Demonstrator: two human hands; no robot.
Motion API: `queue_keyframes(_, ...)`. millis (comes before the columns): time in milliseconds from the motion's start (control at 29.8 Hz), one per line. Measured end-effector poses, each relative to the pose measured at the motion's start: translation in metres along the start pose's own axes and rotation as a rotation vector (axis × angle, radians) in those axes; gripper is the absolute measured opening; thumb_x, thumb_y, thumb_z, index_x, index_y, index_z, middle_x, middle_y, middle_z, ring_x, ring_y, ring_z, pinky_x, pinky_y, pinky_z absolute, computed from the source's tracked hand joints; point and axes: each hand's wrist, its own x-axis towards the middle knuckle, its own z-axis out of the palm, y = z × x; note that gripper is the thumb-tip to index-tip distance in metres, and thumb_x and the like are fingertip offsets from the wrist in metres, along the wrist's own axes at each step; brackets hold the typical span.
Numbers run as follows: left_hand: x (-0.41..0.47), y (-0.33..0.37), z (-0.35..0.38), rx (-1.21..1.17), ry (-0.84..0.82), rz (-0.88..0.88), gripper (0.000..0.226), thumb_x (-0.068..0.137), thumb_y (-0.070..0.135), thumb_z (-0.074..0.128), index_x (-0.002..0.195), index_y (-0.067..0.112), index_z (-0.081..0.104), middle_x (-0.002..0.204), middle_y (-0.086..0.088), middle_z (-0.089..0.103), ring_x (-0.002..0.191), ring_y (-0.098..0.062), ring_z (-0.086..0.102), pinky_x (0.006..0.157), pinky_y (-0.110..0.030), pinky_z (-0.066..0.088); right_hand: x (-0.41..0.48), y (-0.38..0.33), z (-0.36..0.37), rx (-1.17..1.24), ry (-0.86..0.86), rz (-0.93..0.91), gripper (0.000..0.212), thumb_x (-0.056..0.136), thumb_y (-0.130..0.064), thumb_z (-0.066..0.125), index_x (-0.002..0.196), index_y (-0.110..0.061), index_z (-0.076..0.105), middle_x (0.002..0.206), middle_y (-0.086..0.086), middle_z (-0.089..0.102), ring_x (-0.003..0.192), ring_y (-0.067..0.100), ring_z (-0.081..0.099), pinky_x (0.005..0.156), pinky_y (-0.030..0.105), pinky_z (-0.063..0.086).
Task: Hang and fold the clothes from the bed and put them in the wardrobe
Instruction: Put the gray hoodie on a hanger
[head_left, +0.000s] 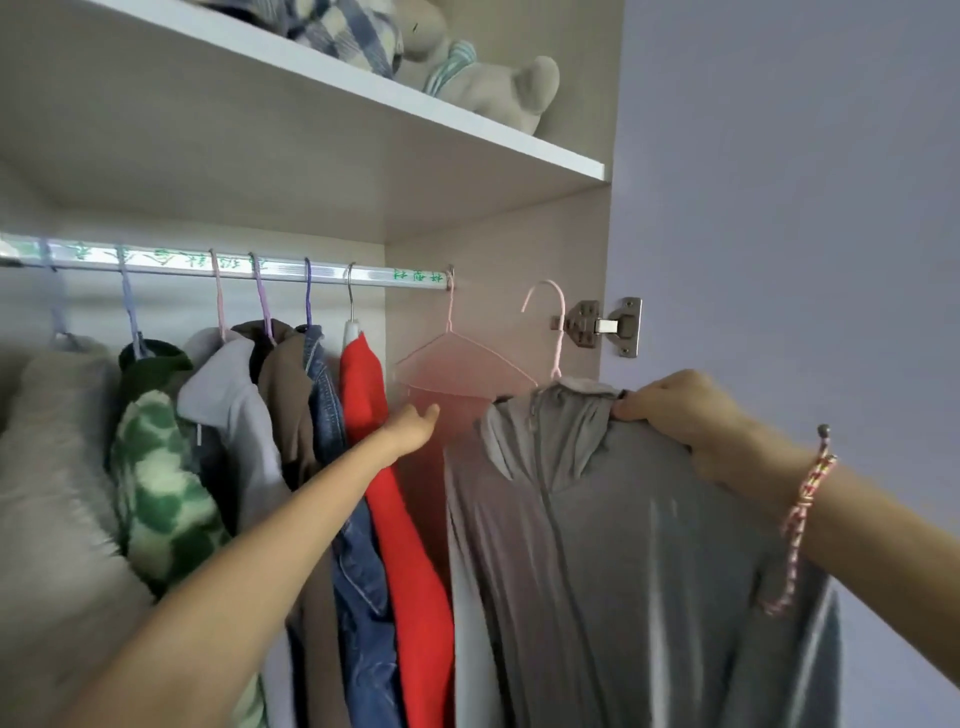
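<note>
The rail runs across the wardrobe under a shelf that carries a plush toy. Coats hang along the rail: a green fleece towards its left, then a denim jacket and a red top nearer its right end. At the very end of the rail hangs a sheer pink garment.

The hoodie, grey and zipped, sits on a pink hanger whose hook is off the rail, in the air past its right end and a little below it. The right hand, a bracelet on its wrist, pinches the hoodie at the shoulder with curled fingers.

The left hand reaches in below the rail's right end, fingers straight and held together, at the edge of the red top and in front of the pink garment. I can't tell whether it touches the pink garment.
</note>
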Motion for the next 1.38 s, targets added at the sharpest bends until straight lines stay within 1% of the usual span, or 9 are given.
queue_keyframes(134,0.004,0.007,-0.012,-0.34,0.053,-0.013,0.058,0.099,0.041,0.036,0.144,0.006,0.028,0.15,-0.009,0.029,0.139,-0.026,0.028,0.11,-0.038,0.025,0.023,-0.024,0.035,0.265,-0.003,-0.009,0.024,0.076,0.002,0.064,0.098,0.009,0.063,0.079,0.012,0.061,0.07,0.026,0.056,0.063,0.032,0.049)
queue_keyframes(235,0.004,0.017,-0.022,-0.509,0.07,0.001,0.036,0.099,0.035,0.041,0.124,0.011,0.05,0.119,-0.008,0.051,0.113,-0.025,0.05,0.089,-0.035,0.042,0.033,-0.043,0.06,0.382,-0.044,-0.029,0.015,0.075,-0.003,0.064,0.088,0.003,0.06,0.077,0.012,0.059,0.071,0.028,0.056,0.066,0.032,0.049)
queue_keyframes(336,0.008,0.035,-0.043,-0.307,0.247,0.131,0.025,0.099,0.025,0.041,0.104,0.008,0.059,0.091,-0.009,0.057,0.095,-0.022,0.053,0.073,-0.028,0.041,0.05,-0.067,0.095,0.523,-0.128,-0.054,0.016,0.078,-0.009,0.066,0.076,-0.001,0.052,0.07,0.01,0.053,0.062,0.023,0.051,0.059,0.028,0.043)
queue_keyframes(537,0.017,0.045,-0.085,0.22,0.359,0.302,0.034,0.098,0.015,0.036,0.126,0.006,0.052,0.129,-0.016,0.054,0.119,-0.031,0.048,0.099,-0.033,0.038,0.096,-0.079,0.183,0.559,-0.128,-0.057,0.016,0.072,-0.009,0.067,0.063,-0.003,0.054,0.072,0.011,0.06,0.076,0.028,0.059,0.077,0.038,0.05)
queue_keyframes(672,0.041,0.042,-0.109,0.458,0.358,0.314,0.038,0.096,0.013,0.035,0.133,0.009,0.045,0.136,-0.014,0.046,0.125,-0.031,0.04,0.104,-0.043,0.034,0.133,-0.087,0.232,0.48,-0.089,-0.06,0.026,0.08,-0.007,0.06,0.098,0.011,0.065,0.091,0.017,0.063,0.089,0.029,0.061,0.079,0.035,0.048)
queue_keyframes(772,0.059,0.044,-0.116,0.583,0.366,0.279,0.041,0.095,0.011,0.037,0.136,0.009,0.042,0.142,-0.012,0.04,0.13,-0.03,0.035,0.107,-0.043,0.031,0.156,-0.087,0.26,0.369,-0.1,-0.06,0.033,0.085,-0.012,0.057,0.109,0.01,0.061,0.108,0.021,0.064,0.103,0.033,0.06,0.084,0.032,0.046)
queue_keyframes(1108,0.098,0.026,-0.095,0.71,0.295,0.355,0.039,0.097,0.017,0.035,0.134,0.008,0.044,0.145,-0.012,0.035,0.136,-0.026,0.025,0.113,-0.04,0.021,0.169,-0.045,0.262,0.045,-0.18,-0.287,0.028,0.091,-0.019,0.052,0.093,0.002,0.069,0.1,0.022,0.068,0.087,0.025,0.06,0.074,0.029,0.043)
queue_keyframes(1242,0.111,0.027,-0.081,0.663,0.254,0.455,0.039,0.1,0.028,0.032,0.126,0.009,0.052,0.138,-0.01,0.046,0.133,-0.025,0.03,0.112,-0.039,0.021,0.185,-0.028,0.224,-0.597,0.366,-0.74,0.013,0.06,-0.005,0.074,0.068,-0.001,0.065,0.072,0.023,0.061,0.069,0.04,0.059,0.058,0.038,0.045)
queue_keyframes(1377,0.112,0.025,-0.055,0.779,0.108,0.439,0.049,0.099,0.042,0.032,0.135,0.013,0.046,0.147,-0.009,0.036,0.141,-0.026,0.018,0.116,-0.044,0.013,0.19,-0.012,0.207,-1.168,0.426,-0.762,0.037,0.038,-0.014,0.08,0.071,-0.01,0.064,0.071,0.012,0.058,0.064,0.029,0.057,0.057,0.03,0.043)
